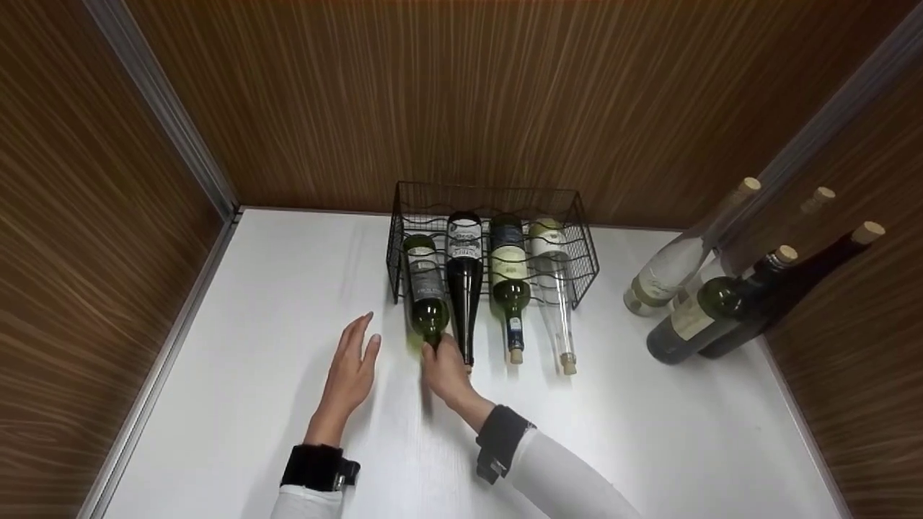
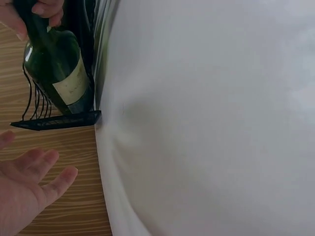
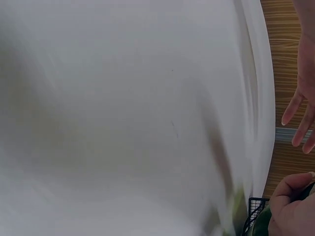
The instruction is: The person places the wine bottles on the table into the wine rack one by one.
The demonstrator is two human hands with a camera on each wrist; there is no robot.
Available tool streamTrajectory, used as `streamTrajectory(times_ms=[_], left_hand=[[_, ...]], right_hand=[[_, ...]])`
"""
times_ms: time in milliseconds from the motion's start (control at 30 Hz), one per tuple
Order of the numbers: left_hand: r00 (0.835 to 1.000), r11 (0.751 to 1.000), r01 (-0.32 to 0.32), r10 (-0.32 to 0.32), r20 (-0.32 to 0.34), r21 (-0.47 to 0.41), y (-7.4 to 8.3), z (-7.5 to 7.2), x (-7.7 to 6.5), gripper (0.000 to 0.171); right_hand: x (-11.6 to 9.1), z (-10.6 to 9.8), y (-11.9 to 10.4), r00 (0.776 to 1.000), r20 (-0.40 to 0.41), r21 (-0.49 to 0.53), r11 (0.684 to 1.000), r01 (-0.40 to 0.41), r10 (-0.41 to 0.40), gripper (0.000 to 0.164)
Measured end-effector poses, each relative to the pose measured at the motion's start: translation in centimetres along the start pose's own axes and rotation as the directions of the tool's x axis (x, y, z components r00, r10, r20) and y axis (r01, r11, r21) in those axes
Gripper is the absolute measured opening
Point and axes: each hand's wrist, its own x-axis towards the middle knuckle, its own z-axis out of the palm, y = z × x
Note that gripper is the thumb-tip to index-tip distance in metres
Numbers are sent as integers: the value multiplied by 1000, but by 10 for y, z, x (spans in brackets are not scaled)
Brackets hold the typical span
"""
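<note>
My right hand grips the neck of a green wine bottle, which lies in the leftmost place of a black wire rack. In the left wrist view the same bottle shows its pale label, with the right hand's fingers round the neck. My left hand hovers left of the bottle, fingers spread and apart from it. Beside the held bottle lie a dark bottle, a green bottle with a cream label and a clear bottle, corks toward me.
On the right of the white table stand several corked bottles, among them a clear one and a dark green one. Wood-grain panels enclose the table at the back and both sides.
</note>
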Motion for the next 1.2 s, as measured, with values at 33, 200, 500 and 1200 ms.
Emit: streamTrajectory(times_ms=[33, 200, 500, 1200], left_hand=[[1000, 1000, -4, 4, -1, -1, 0, 0, 0, 54], [1000, 1000, 4, -4, 4, -5, 1, 0, 0, 55], [999, 999, 38, -38, 23, -15, -1, 1, -1, 58], [998, 999, 49, -49, 42, -1, -2, 1, -4, 58]], right_hand=[[1, 0, 0, 1000, 20, 28, 1000, -3, 2, 31], [7, 0, 2, 992, 123, 148, 988, -53, 35, 45], [9, 8, 9, 949, 289, 365, 902, -231, 126, 63], [30, 13, 1, 941, 243, 539, 774, -332, 234, 67]])
